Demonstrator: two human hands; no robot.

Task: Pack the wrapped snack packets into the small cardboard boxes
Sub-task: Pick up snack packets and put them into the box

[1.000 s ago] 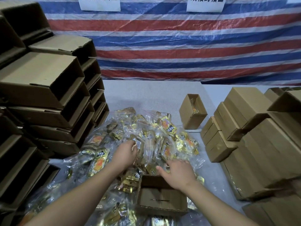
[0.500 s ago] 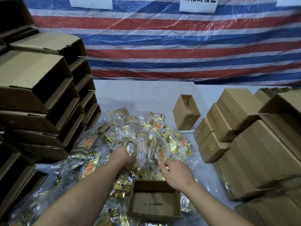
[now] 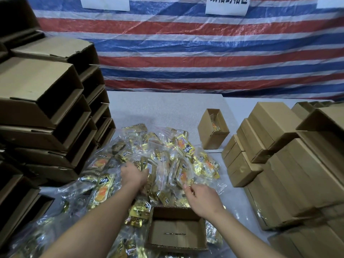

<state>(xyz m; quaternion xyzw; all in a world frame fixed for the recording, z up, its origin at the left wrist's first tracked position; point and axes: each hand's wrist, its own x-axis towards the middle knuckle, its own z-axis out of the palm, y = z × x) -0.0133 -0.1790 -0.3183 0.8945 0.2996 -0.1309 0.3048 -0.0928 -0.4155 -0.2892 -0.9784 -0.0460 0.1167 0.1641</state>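
Both hands reach into the packets [image 3: 163, 164] heaped mid-desk: the left hand [image 3: 134, 175] grips one (fingers buried in wrappers), the right hand [image 3: 202, 199] pinches another's edge. The empty box [image 3: 176, 229] sits just below them.

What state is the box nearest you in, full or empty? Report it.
Empty: the near box stands open, bare cardboard floor showing, no packets inside.

Both bare forearms reach in from the bottom edge toward 12 o'clock. The left hand [image 3: 134, 175] lies palm down, wrist straight, its fingers bent forward and mostly hidden, so its grip cannot be told. At 3 o'clock of it, the right hand [image 3: 202, 198] hangs lower, knuckles up, fingers seemingly curled in a loose pinch.
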